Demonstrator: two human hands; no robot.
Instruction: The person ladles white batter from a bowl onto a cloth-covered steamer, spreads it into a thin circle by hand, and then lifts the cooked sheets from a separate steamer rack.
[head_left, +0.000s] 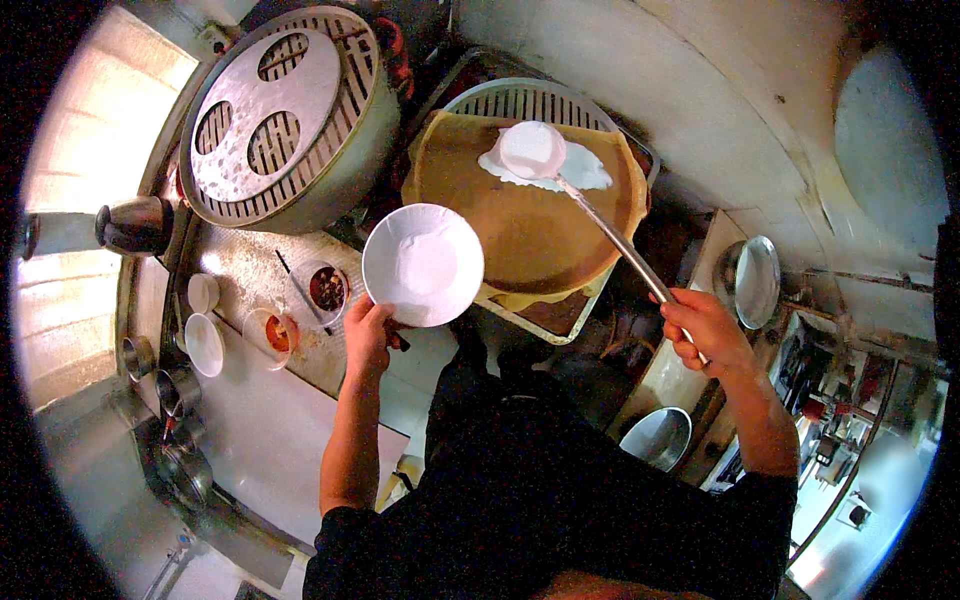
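Observation:
My left hand (369, 330) grips the near rim of a white bowl (427, 266), which holds something white and smooth. A short dark tip pokes out under those fingers; what it belongs to is hidden. In my right hand (701, 334) is the metal handle of a long ladle (615, 240). The ladle's round bowl is over the far part of a tan cloth (517, 225), in a patch of white batter-like liquid (589, 169). Whether the ladle touches the cloth I cannot tell. The cloth covers a round slotted steamer rack (555, 101), whose slots show at the back.
At the upper left stands a large round steamer (322, 180) with a three-holed metal plate (240, 97) on top. Plastic cups of dark sauce (328, 289) and red sauce (279, 334) occupy the left counter (270, 420). Metal bowls (656, 439) sit at right.

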